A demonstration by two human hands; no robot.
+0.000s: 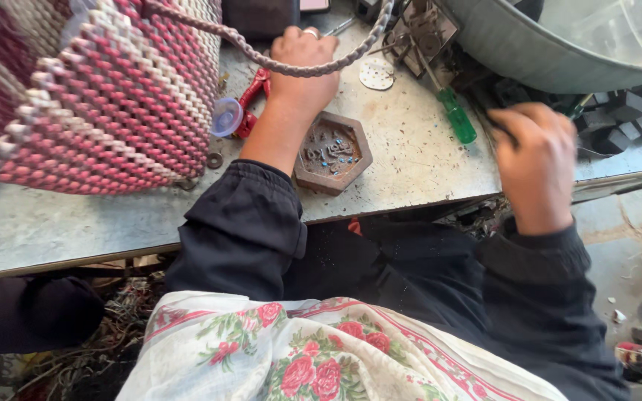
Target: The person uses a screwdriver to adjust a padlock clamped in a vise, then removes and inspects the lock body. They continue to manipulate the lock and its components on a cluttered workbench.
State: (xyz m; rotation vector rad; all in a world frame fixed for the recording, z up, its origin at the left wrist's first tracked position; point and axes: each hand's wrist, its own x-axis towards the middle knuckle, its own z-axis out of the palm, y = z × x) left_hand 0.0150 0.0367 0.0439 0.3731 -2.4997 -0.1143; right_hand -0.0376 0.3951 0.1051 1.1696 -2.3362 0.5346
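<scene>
Beside the hexagonal tray (334,152), your left hand (302,63) rests under the basket's soft, braided handle (261,56); your right hand (536,152) grips something dark, unidentifiable.

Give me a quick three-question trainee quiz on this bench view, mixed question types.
1. True or false: the left hand rests on the worn grey metal workbench beside the plaited cord handle of the woven red-and-cream bag.
2. What lies between the two hands? A) a brown hexagonal tray holding small blue bits B) a glass bottle C) a folded newspaper
3. Fill in: the screwdriver near the right hand has a ____ handle.

Key: 1 true; 2 A; 3 green
</scene>
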